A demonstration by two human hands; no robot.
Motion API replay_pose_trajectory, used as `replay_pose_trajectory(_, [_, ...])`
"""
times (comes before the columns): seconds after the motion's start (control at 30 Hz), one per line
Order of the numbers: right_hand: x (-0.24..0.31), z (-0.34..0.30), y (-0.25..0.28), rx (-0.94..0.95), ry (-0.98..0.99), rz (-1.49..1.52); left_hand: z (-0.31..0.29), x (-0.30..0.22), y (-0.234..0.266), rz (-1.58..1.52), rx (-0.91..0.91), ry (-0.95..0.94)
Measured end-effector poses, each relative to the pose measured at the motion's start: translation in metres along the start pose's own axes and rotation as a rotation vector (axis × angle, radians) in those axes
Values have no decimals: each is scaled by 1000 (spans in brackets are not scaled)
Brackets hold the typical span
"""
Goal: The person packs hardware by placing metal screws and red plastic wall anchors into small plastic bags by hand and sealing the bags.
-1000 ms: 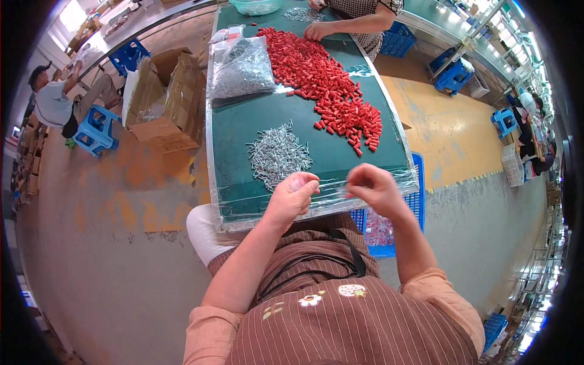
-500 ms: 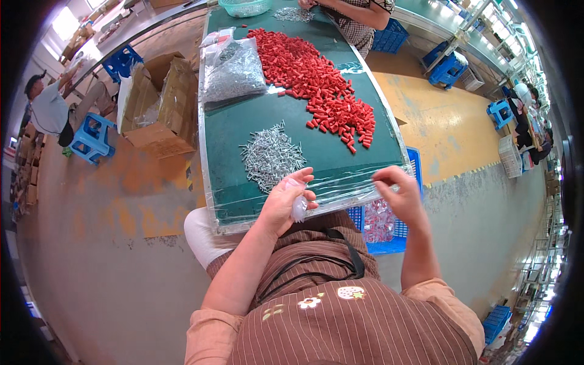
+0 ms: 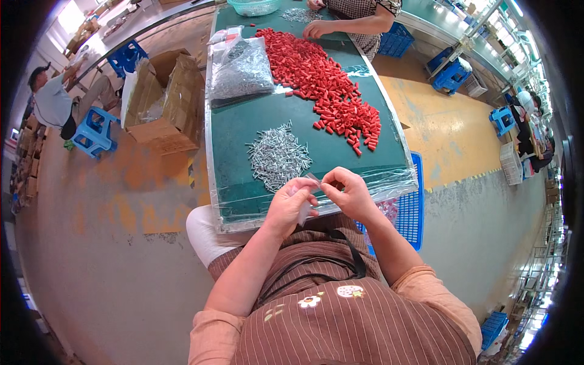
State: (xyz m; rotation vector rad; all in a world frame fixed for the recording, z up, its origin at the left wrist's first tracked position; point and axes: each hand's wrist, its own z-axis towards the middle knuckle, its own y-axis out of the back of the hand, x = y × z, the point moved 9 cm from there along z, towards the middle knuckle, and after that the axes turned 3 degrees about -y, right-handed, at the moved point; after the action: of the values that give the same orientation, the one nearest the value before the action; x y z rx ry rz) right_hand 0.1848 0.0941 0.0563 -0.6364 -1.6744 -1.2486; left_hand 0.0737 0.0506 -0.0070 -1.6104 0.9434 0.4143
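Above the table's near edge, my left hand (image 3: pixel 288 205) is closed around small clear plastic bags (image 3: pixel 303 213). My right hand (image 3: pixel 345 191) meets it there, with thumb and forefinger pinching the upper edge of a bag. Just beyond my left hand lies a pile of silver screws (image 3: pixel 278 157) on the green tabletop (image 3: pixel 234 137). A long heap of red plastic plugs (image 3: pixel 328 91) runs from the middle of the table toward its far end. What the bags contain, if anything, I cannot make out.
A large clear bag of screws (image 3: pixel 242 76) sits at the table's left edge. Beside my right forearm stands a blue crate (image 3: pixel 415 213) holding packed bags. An open cardboard box (image 3: pixel 161 131) is on the floor to the left. A co-worker's arm (image 3: pixel 359 24) reaches over the far end.
My right hand has moved left from above the crate to my left hand and now pinches the bag. At the far end, the co-worker's arm has reached toward the red plugs.
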Motion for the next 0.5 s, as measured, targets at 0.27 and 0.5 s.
replay_pose_trajectory(0.27, [-11, 1, -7, 1, 13, 154, 2, 7, 10, 15, -129, 26])
replay_pose_trajectory(0.5, [2, 3, 3, 39, 52, -218, -5, -40, 16, 602, -225, -192])
